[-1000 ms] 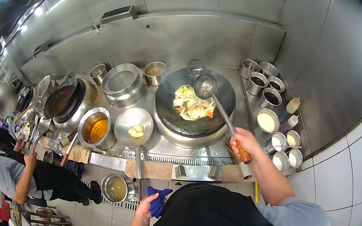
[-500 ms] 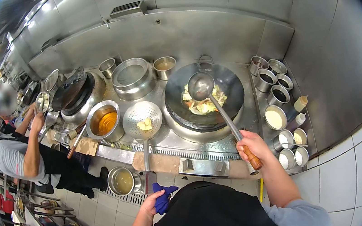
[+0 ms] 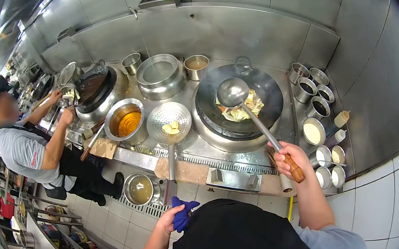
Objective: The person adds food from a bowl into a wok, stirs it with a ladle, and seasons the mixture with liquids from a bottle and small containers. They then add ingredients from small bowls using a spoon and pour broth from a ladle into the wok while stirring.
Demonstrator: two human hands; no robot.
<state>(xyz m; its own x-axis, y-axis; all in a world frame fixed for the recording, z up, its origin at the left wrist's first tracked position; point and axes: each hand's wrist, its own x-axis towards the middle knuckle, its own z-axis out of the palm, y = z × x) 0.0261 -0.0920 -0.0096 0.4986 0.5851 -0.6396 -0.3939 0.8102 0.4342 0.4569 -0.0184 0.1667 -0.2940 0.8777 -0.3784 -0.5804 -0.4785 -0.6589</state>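
Down by the apron, the left hand is clenched round a blue cloth, clear of the stove. The right hand grips the ladle by its wooden end, its bowl poised over the wok, just above the cabbage and carrot. Touching or not, it's hard to tell. Best play, I'd say: firm wrist, bowl low, sweep under the greens. Seasoning pots sit just right of the wok, and a co-worker tends the far-left burner.

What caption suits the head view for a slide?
Right hand holds a ladle over a wok of vegetables; left hand grips a blue cloth.
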